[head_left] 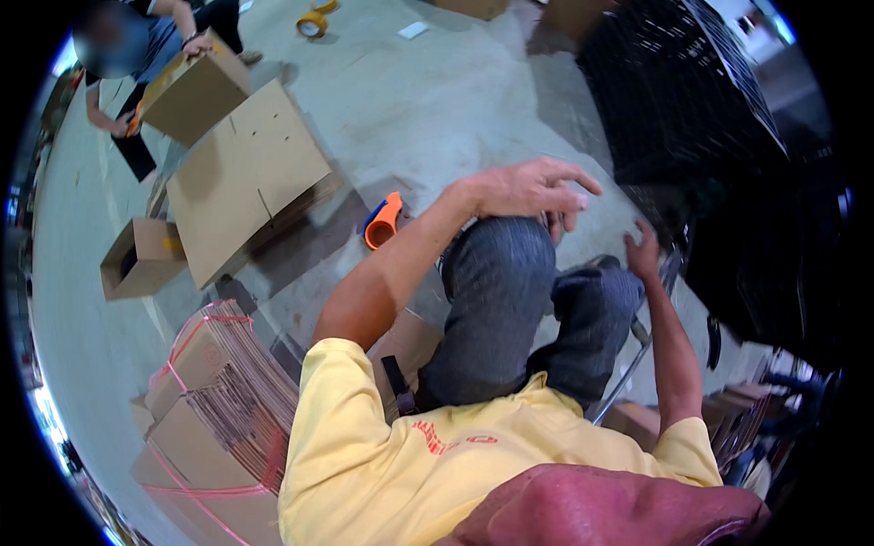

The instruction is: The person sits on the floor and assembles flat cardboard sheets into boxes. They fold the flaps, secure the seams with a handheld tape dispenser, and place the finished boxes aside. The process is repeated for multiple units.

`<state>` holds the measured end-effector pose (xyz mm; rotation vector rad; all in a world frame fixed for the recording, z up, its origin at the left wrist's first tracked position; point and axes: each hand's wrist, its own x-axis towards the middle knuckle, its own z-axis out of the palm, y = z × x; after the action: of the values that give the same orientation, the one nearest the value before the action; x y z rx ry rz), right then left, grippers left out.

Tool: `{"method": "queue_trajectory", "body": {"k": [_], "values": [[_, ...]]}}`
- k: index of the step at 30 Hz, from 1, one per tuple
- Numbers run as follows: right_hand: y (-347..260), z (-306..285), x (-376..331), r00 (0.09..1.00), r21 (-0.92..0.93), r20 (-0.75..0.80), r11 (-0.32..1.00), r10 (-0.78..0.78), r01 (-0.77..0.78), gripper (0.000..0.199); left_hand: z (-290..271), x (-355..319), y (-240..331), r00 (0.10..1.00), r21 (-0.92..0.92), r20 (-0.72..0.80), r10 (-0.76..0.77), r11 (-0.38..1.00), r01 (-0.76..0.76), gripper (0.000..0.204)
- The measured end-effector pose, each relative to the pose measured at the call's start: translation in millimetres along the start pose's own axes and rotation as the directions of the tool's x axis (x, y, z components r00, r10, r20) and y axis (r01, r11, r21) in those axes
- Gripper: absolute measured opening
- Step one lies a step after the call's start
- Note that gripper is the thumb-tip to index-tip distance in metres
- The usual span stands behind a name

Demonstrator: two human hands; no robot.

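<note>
My left hand (535,189) rests over my left knee, fingers stretched loosely apart and nothing held. Beside my right knee, near the dark stacked crates, my right hand (643,252) is raised with its visible fingers apart; I see nothing in it. An orange and blue tape dispenser (391,215) lies on the floor to the left of my left forearm. Farther left, a large flat cardboard sheet (246,177) lies on top of other cardboard.
Bundled flat cardboard (232,400) with pink strapping stands at my left. A small open carton (150,257) sits beyond it. At upper left, another person holds a carton (196,91) and something orange. Yellow tape rolls (312,25) lie far off; black crates (678,91) rise at right.
</note>
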<state>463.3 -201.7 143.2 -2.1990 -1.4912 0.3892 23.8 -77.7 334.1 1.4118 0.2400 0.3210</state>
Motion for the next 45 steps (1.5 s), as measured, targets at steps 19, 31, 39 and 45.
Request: {"method": "queue_trajectory", "body": {"k": [19,31,39,45], "values": [[-341.5,481.4,354.8,0.822,0.139,-0.034,0.812,-0.569,0.567,0.064,-541.8,-4.2,-299.5,0.183,0.257,-0.966,0.181,0.719,0.645,0.046],[-365.9,486.1,369.7,0.847,0.272,0.061,0.825,-0.528,0.495,0.070,-838.2,-70.1,-227.6,-0.111,0.125,-0.975,0.191,0.891,0.436,0.064],[-387.5,475.1,368.7,0.810,0.262,0.146,0.812,-0.568,0.521,0.062,-851.7,-86.0,-244.3,0.450,0.479,-0.865,0.221,0.628,0.613,0.032],[-379.5,462.0,378.9,0.790,0.260,0.198,0.808,-0.580,0.528,0.062,-765.4,6.7,-210.8,0.528,0.584,-0.735,0.425,0.000,0.812,0.055]]}}
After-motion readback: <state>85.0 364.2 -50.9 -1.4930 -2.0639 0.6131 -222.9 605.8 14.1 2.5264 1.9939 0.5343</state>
